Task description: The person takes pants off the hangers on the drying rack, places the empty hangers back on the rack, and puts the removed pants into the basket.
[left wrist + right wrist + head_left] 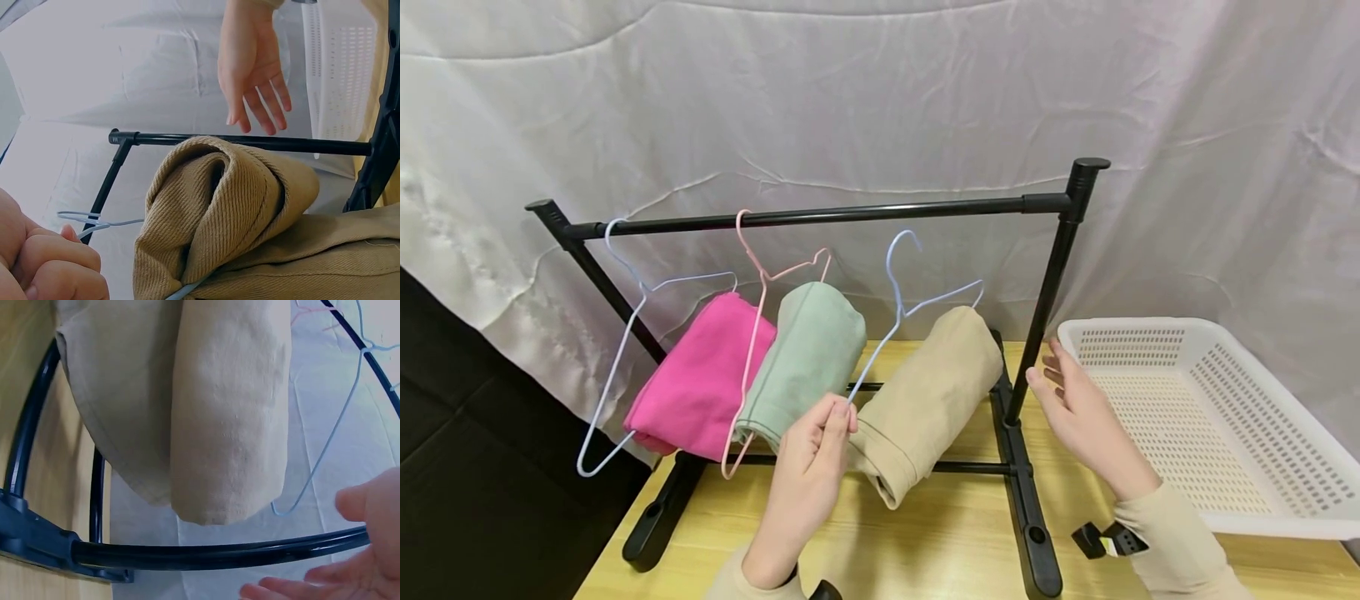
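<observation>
My left hand (811, 471) pinches the lower arm of a light blue hanger (898, 312) between thumb and fingers. Folded khaki fabric (932, 387) hangs over that hanger, showing a rolled, stitched edge in the left wrist view. The hanger's hook stands below and in front of the black rack's top bar (880, 213), apart from it. My right hand (1093, 421) is beside the rack's right post, fingers loosely spread and holding nothing. On the bar hang a pink hanger (763, 275) with mint green fabric (812, 350) and another blue hanger (643, 287) with bright pink fabric (707, 375).
A white perforated basket (1292, 375) stands on the wooden table (925, 550) at the right. The rack's foot (1030, 517) extends toward the front. Behind everything hangs a pale grey curtain (880, 100); dark cloth (482, 450) covers the left side.
</observation>
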The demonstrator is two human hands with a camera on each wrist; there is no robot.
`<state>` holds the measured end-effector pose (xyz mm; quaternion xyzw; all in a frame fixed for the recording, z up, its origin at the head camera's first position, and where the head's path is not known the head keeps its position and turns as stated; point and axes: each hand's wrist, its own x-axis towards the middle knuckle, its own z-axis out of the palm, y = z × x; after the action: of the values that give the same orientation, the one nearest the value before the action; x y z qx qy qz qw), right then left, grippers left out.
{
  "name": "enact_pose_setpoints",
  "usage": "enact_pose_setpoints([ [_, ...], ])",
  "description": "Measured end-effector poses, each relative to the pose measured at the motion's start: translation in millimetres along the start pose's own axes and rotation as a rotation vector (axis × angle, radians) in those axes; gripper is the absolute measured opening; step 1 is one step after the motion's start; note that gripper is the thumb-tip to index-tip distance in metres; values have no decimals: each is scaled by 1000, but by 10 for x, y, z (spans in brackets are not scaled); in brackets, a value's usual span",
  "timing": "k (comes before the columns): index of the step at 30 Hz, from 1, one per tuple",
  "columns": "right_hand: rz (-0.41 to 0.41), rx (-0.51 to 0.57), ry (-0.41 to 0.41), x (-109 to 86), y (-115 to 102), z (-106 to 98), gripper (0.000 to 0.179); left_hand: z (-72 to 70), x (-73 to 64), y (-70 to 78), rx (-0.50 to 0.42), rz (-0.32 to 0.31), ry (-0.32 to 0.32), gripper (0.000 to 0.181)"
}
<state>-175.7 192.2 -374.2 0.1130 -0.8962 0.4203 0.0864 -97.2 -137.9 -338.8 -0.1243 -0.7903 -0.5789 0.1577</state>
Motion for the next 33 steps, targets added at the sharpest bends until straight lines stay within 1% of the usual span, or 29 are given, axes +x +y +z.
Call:
enact_pose_setpoints([
  [4,-39,-57,-53,-56,-21,46,76,2,-2,0,-13,-4,-3,33],
  [7,-36,-83,-63,-54,-39,96,79,3,3,-4,-29,-9,-8,34],
  [9,-17,-99,-70,-50,-48,128,82,4,6,-9,-29,-10,-9,34],
  [12,4,-101,-73,-37,-52,159,85,6,11,-18,-27,-12,-8,34],
  [18,17,-116,-69,-7,-44,186,86,10,11,-27,-31,-11,-1,35],
  [21,24,-120,-54,-31,-37,204,86,13,12,-25,-45,-10,-2,35],
  [24,38,-117,-34,-87,-18,235,82,14,12,-16,-55,-10,-4,35],
  [27,63,-79,-50,-144,8,297,78,10,6,-8,-57,-6,-6,35],
  [29,96,-32,-92,-163,25,353,78,7,3,-3,-60,-2,-8,35],
  [31,142,44,-152,-167,33,409,81,6,2,2,-67,1,-12,35],
  [33,198,155,-215,-156,39,470,85,5,0,6,-73,2,-17,35],
])
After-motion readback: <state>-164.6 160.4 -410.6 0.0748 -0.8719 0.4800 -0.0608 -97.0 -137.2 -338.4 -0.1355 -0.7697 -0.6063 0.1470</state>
